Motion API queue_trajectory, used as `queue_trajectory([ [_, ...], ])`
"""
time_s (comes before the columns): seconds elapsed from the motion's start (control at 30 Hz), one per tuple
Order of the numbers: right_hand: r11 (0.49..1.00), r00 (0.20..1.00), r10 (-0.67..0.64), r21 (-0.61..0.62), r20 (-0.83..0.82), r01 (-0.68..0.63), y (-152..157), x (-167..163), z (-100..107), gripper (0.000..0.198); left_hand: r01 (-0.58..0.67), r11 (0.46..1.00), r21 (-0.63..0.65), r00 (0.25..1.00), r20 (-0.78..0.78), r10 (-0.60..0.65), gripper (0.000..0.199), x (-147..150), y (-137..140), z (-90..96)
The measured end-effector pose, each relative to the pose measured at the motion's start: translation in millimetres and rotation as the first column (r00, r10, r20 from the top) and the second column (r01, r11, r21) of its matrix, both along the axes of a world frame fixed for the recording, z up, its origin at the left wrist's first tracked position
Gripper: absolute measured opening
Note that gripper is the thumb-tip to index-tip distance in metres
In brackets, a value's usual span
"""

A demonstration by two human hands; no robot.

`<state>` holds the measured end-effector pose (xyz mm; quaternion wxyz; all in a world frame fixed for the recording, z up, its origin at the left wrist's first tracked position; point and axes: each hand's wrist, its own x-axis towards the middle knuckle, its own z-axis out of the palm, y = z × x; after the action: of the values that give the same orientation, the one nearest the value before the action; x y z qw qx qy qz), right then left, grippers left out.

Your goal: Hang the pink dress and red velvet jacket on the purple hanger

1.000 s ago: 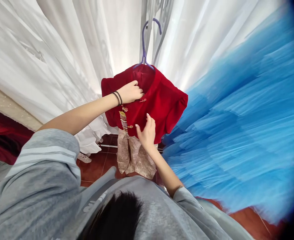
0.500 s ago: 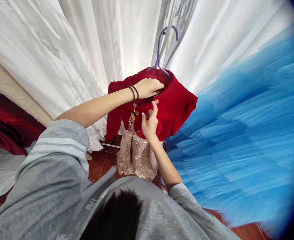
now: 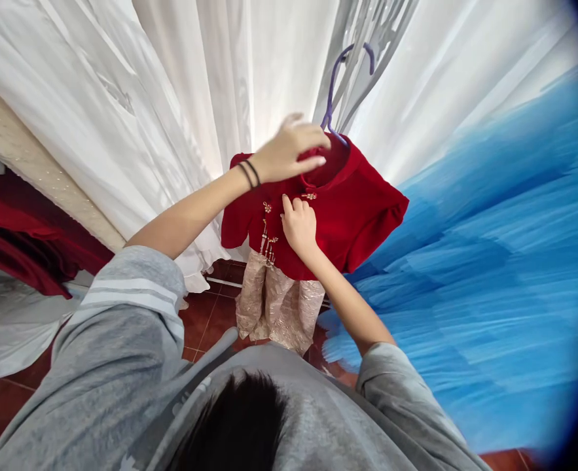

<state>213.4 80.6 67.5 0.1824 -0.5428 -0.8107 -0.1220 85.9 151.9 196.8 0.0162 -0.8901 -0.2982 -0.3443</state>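
A red velvety top [image 3: 372, 203] hangs on a purple hanger [image 3: 332, 85] in front of me. Its neckline faces up, and a beaded flower fastener [image 3: 309, 196] sits just below the collar. My left hand [image 3: 293, 150], slightly blurred, is raised over the collar and shoulder with its fingers apart. Lower down, my right hand [image 3: 300, 226] has its fingers bent against the front of the top, closed on the cloth near the fastener. Beside it, a beaded tassel ornament [image 3: 269, 245] dangles. A shiny pale pink skirt [image 3: 279, 304] shows beneath the top.
Fluffy blue tulle [image 3: 475, 275] fills the right side. White curtains [image 3: 210, 72] hang behind, with a grey draped strip near the hanger hook. Dark red fabric [image 3: 28, 229] and a sparkly cream cloth [image 3: 38, 157] lie at left. Below is a red tiled floor [image 3: 205, 320].
My left hand has lifted from the neckline and spread its fingers. My right hand has shifted, its fingers now folded onto the cloth. The top sits slightly further right in view.
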Motion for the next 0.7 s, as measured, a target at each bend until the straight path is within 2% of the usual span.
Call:
queue_trajectory([
  [0.07,0.999,0.997,0.039,0.020,0.062,-0.040,1.2,3.2,9.1,0.042,-0.082,0.997,0.011,0.961,0.264,0.076,0.028,-44.1,4.4,-5.3],
  [0.1,0.998,0.995,0.058,0.013,0.086,-0.060,2.1,5.1,14.5,0.040,-0.123,0.992,-0.005,0.914,0.388,0.115,0.033,-68.1,7.6,-14.4],
  [0.17,0.996,0.991,0.085,0.019,0.102,-0.087,4.0,8.8,26.1,0.038,-0.181,0.980,-0.087,0.804,0.560,0.199,0.044,-111.5,14.7,-44.9],
  [0.23,0.990,0.991,0.109,0.081,0.082,-0.116,6.1,11.0,36.0,0.039,-0.182,0.958,-0.221,0.727,0.626,0.282,0.058,-139.9,20.4,-84.7],
  [0.3,0.984,0.990,0.118,0.125,0.073,-0.127,8.4,9.9,40.8,0.041,-0.114,0.926,-0.359,0.702,0.631,0.331,0.073,-149.0,22.5,-121.0],
  [0.37,0.994,0.993,0.087,0.059,0.084,-0.092,10.5,5.8,39.5,0.041,-0.056,0.903,-0.425,0.682,0.645,0.346,0.079,-144.1,20.6,-143.2],
  [0.43,0.999,0.996,0.046,-0.028,0.076,-0.044,11.3,0.8,34.5,0.040,-0.071,0.908,-0.413,0.649,0.672,0.356,0.073,-135.3,15.5,-148.7],
  [0.5,0.999,0.999,0.045,-0.004,0.023,-0.045,10.7,-2.4,30.4,0.042,-0.132,0.922,-0.364,0.639,0.680,0.360,0.061,-131.0,7.5,-142.1],
  [0.6,0.981,0.990,0.028,0.194,-0.137,-0.001,11.1,-0.8,34.7,0.045,-0.192,0.934,-0.303,0.716,0.607,0.344,0.050,-136.0,-9.4,-125.6],
  [0.63,0.973,0.981,-0.003,0.224,-0.193,0.047,12.7,1.3,39.7,0.045,-0.205,0.935,-0.288,0.747,0.572,0.340,0.050,-139.3,-15.9,-120.8],
  [0.7,0.977,0.967,-0.055,0.184,-0.250,0.103,18.8,6.6,54.1,0.040,-0.224,0.938,-0.266,0.784,0.522,0.336,0.051,-145.7,-28.6,-113.5],
])
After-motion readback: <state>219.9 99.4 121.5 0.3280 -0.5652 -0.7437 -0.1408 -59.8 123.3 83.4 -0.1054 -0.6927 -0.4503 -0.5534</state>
